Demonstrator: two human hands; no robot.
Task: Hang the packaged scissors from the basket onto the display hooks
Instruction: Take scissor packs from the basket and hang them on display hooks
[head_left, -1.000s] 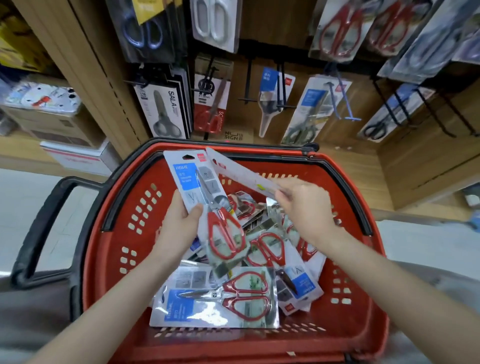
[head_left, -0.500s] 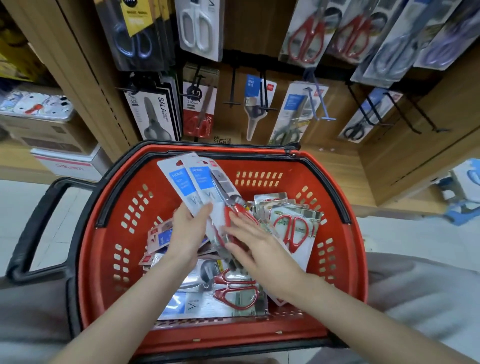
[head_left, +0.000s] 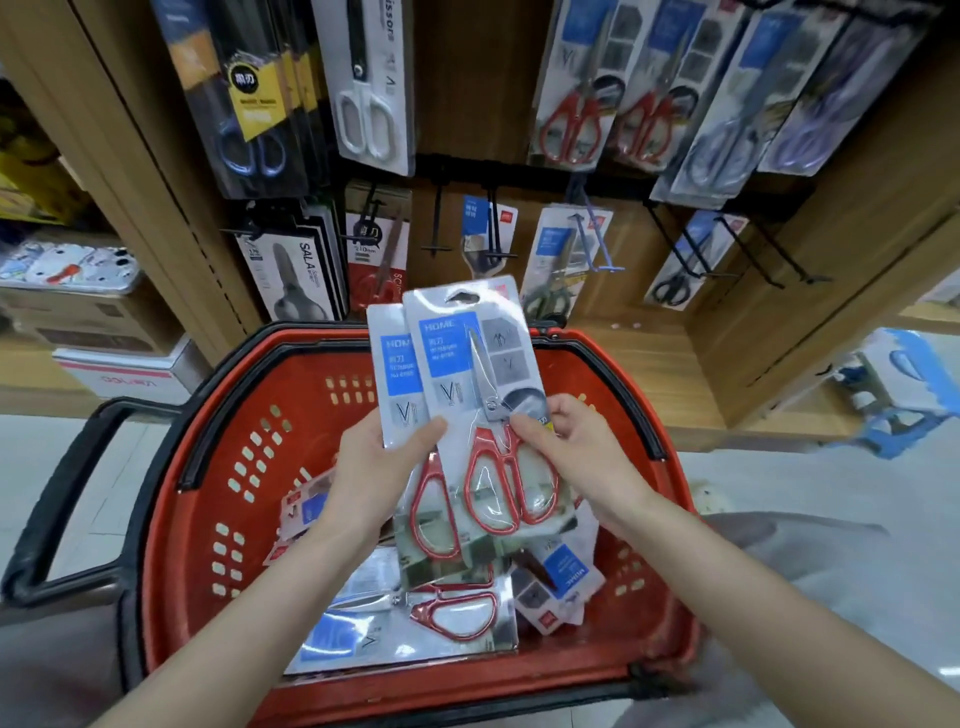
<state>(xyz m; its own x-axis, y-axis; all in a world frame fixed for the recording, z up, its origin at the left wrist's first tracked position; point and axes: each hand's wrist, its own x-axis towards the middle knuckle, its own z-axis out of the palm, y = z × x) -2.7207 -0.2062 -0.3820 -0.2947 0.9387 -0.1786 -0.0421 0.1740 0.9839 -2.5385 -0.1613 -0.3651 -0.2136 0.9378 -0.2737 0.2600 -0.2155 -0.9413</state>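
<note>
left hand: bare | right hand: bare | forearms: unsleeved | grey garment

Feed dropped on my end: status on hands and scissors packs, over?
Left hand grips rear pack; right hand pinches front pack. Both packs upright over basket, not on hooks. Nothing blocking hooks.

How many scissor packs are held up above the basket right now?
2: the front pack, pinched by the right hand, and a second pack behind it to the left, gripped by the left hand. Others may be hidden behind.
</note>
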